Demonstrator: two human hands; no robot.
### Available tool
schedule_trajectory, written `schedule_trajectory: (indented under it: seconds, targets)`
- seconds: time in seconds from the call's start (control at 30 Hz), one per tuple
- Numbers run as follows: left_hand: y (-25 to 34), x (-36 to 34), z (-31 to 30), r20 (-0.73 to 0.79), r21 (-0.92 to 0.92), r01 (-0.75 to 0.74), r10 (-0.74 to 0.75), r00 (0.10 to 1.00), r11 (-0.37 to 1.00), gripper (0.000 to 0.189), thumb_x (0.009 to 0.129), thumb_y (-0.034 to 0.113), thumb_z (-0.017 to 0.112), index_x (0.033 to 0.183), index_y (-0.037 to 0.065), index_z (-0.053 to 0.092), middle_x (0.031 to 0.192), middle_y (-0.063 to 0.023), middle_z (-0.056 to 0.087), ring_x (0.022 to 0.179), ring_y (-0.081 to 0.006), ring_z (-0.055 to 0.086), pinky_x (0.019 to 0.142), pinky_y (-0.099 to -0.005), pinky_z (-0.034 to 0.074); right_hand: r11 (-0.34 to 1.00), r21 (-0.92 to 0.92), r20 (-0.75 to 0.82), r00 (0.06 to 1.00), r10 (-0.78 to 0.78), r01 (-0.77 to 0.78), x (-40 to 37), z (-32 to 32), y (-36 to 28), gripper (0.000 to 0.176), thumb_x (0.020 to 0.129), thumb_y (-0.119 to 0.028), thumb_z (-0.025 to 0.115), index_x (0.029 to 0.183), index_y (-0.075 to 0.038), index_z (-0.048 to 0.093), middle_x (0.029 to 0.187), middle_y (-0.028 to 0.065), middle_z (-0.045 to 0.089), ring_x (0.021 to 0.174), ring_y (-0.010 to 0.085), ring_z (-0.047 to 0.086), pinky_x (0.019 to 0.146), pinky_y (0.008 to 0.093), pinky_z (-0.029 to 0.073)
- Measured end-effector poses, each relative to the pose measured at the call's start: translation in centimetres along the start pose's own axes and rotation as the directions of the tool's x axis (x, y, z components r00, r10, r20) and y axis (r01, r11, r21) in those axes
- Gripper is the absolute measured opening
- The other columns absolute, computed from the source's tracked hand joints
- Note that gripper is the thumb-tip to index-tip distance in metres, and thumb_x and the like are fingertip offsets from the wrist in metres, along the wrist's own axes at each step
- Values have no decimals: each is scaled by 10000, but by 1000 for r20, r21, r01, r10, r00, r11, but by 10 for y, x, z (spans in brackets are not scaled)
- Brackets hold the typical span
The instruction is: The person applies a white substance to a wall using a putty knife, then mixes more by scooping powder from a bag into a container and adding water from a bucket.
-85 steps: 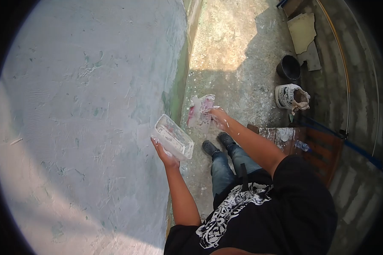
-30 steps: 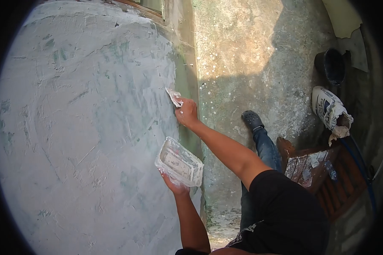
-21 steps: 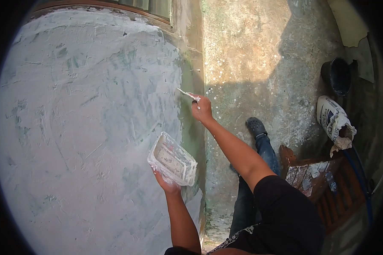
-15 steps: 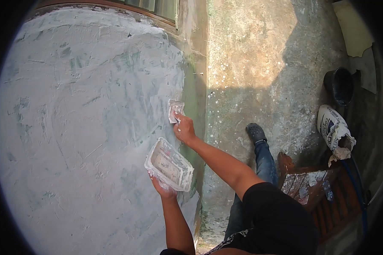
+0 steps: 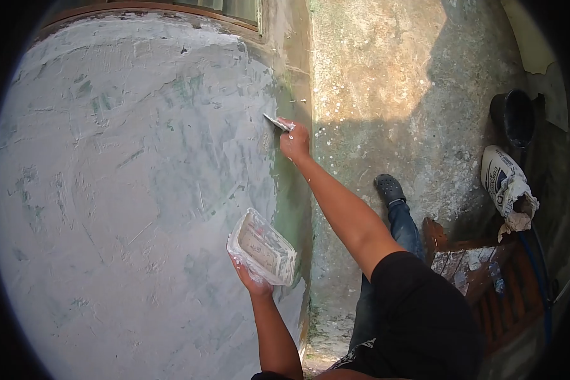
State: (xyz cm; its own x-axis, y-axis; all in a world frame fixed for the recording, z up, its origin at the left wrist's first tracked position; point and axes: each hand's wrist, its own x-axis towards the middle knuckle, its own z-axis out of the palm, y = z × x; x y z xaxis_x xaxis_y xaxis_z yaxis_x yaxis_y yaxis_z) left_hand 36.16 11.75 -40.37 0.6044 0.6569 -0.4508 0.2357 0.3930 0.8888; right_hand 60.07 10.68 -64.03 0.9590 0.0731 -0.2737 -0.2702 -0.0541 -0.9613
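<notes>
My right hand [image 5: 295,140] grips a putty knife [image 5: 278,122], its blade seen nearly edge-on at the border of the coated part of the wall. White smears mark the fingers. Below it, my left hand [image 5: 252,278] is wrapped under a clear plastic tub [image 5: 263,248], tilted so its inside shows, with whitish putty coating the walls and bottom. The wall [image 5: 126,202] carries a pale grey-white coat with ridges and greenish patches showing through. A bare green strip [image 5: 290,183] runs along the wall's lower edge beside the floor.
A window frame [image 5: 171,7] borders the coated wall at the top. The concrete floor [image 5: 361,152] is spattered white. To the right lie a black bucket [image 5: 513,119], a torn white sack [image 5: 508,183], a wooden bench [image 5: 487,278] and a blue hose [image 5: 541,285].
My right hand has moved up along the wall's edge, and the putty knife has turned from flat on the wall to edge-on. The tub has shifted slightly right in view.
</notes>
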Motion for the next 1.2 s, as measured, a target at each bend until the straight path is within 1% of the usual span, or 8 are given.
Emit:
schedule_trajectory:
  seconds: [0.17, 0.37, 0.53, 0.87, 0.9, 1.03, 1.1, 1.2]
  targets:
    - [5, -12, 8, 35, -165, 95, -90, 995, 982, 657, 1007, 520, 297, 1513, 102, 293, 1514, -138, 378, 1368, -348, 403, 1120, -500, 351, 999, -33, 15, 999, -37, 38, -88, -1, -19, 485, 663, 55, 554, 1105, -78, 705, 1033, 175, 706, 962, 389, 647, 891, 446, 503]
    - [18, -12, 19, -31, -5, 56, -56, 998, 998, 666, 1003, 513, 322, 1504, 75, 298, 1499, -157, 393, 1352, -343, 421, 1112, -487, 354, 994, 86, 563, 820, -103, 66, -118, -45, -29, 450, 665, 82, 527, 1063, -35, 702, 1032, 184, 700, 950, 392, 653, 874, 413, 519]
    - [47, -28, 9, 16, 68, -64, 63, 998, 996, 653, 1004, 520, 312, 1501, 95, 309, 1496, -139, 396, 1353, -344, 420, 1104, -499, 367, 971, 230, 179, 978, -104, 61, -128, -34, -63, 479, 706, 82, 488, 1125, -33, 689, 1110, 206, 682, 1060, 364, 648, 956, 366, 491]
    - [67, -59, -15, 64, -197, -109, 124, 990, 974, 769, 967, 606, 332, 1530, 88, 246, 1543, -164, 322, 1394, -360, 360, 1146, -502, 308, 899, 255, 356, 830, -430, 356, -207, -32, -53, 514, 664, 70, 473, 1124, -20, 684, 1060, 218, 683, 1007, 396, 638, 932, 409, 494]
    - [68, -61, -15, 95, -203, -106, 127, 987, 973, 774, 966, 610, 336, 1529, 87, 247, 1542, -167, 321, 1393, -362, 361, 1145, -506, 311, 909, 245, 443, 795, -414, 337, -187, -48, -63, 507, 669, 72, 465, 1118, -17, 684, 1058, 213, 686, 998, 398, 640, 922, 414, 497]
    - [68, -73, -26, 206, -194, -124, 164, 965, 973, 756, 970, 611, 333, 1539, 123, 234, 1557, -168, 287, 1408, -372, 337, 1144, -526, 315, 971, 41, 24, 972, -235, 234, -129, -42, -62, 446, 711, 34, 481, 1086, -52, 707, 1041, 200, 697, 954, 399, 652, 872, 419, 515]
    - [64, -84, -33, 145, -152, -125, 147, 978, 980, 757, 966, 614, 345, 1540, 131, 238, 1565, -158, 276, 1410, -374, 332, 1147, -530, 309, 989, -45, -34, 989, 141, -142, -110, -21, -64, 392, 748, -21, 514, 1098, -32, 691, 1003, 245, 688, 922, 412, 654, 853, 443, 514]
    - [65, -89, -40, 188, -161, -138, 168, 968, 977, 778, 955, 629, 357, 1541, 130, 239, 1571, -146, 272, 1417, -377, 318, 1146, -538, 305, 986, -120, -36, 993, 109, -113, -126, 6, -89, 382, 744, -49, 528, 1092, -33, 684, 1008, 266, 677, 920, 420, 642, 866, 480, 496]
